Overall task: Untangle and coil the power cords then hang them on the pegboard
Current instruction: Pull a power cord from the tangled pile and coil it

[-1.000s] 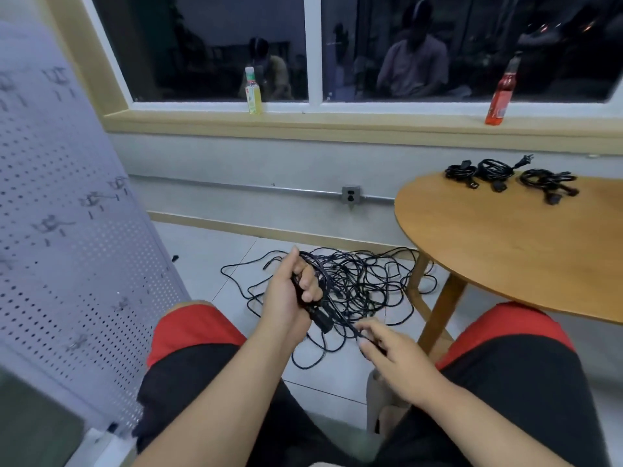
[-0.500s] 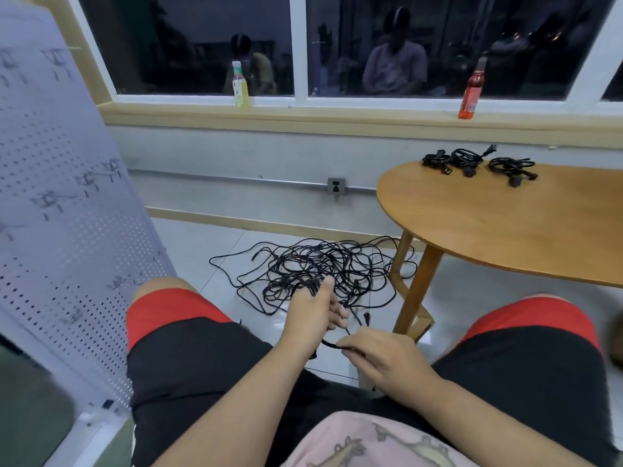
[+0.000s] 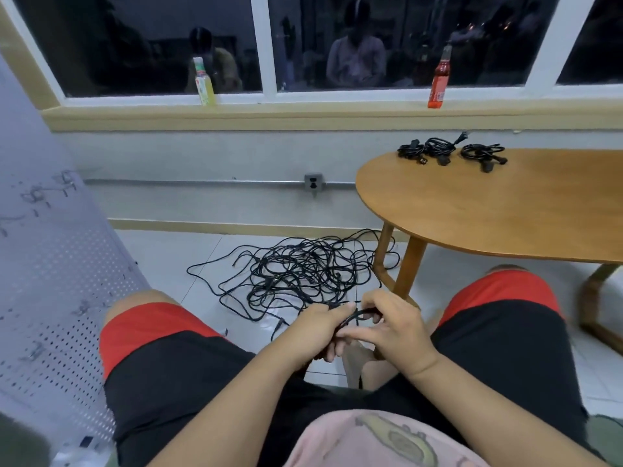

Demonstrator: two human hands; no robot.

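Two hands meet low between the person's knees, close together and touching, both closed on one black cord (image 3: pixel 358 314). The left hand (image 3: pixel 317 330) has its fingers curled round the cord from the left, while the right hand (image 3: pixel 396 328) pinches a short loop of it between thumb and bent fingers; how much of the cord lies inside the left palm is hidden. From the hands the cord runs back into the tangle (image 3: pixel 303 271), a loose black heap of power cords spread on the tiled floor (image 3: pixel 161 257) just ahead of the knees and reaching as far as the nearest wooden leg of the surface (image 3: pixel 488 210). On the far edge of that round wooden surface lie three coiled cords (image 3: pixel 440 147), side by side and well apart from the tangle. The pegboard (image 3: pixel 50 281), white and perforated, leans at the person's left, beside the left knee; a few dark fittings show on it, too blurred to identify. A grey wall outlet (image 3: pixel 313 182) sits on the wall behind the tangle. On the window sill stand a yellow-green bottle (image 3: pixel 204 83) at the left and a red bottle (image 3: pixel 439 80) at the right, above the surface.
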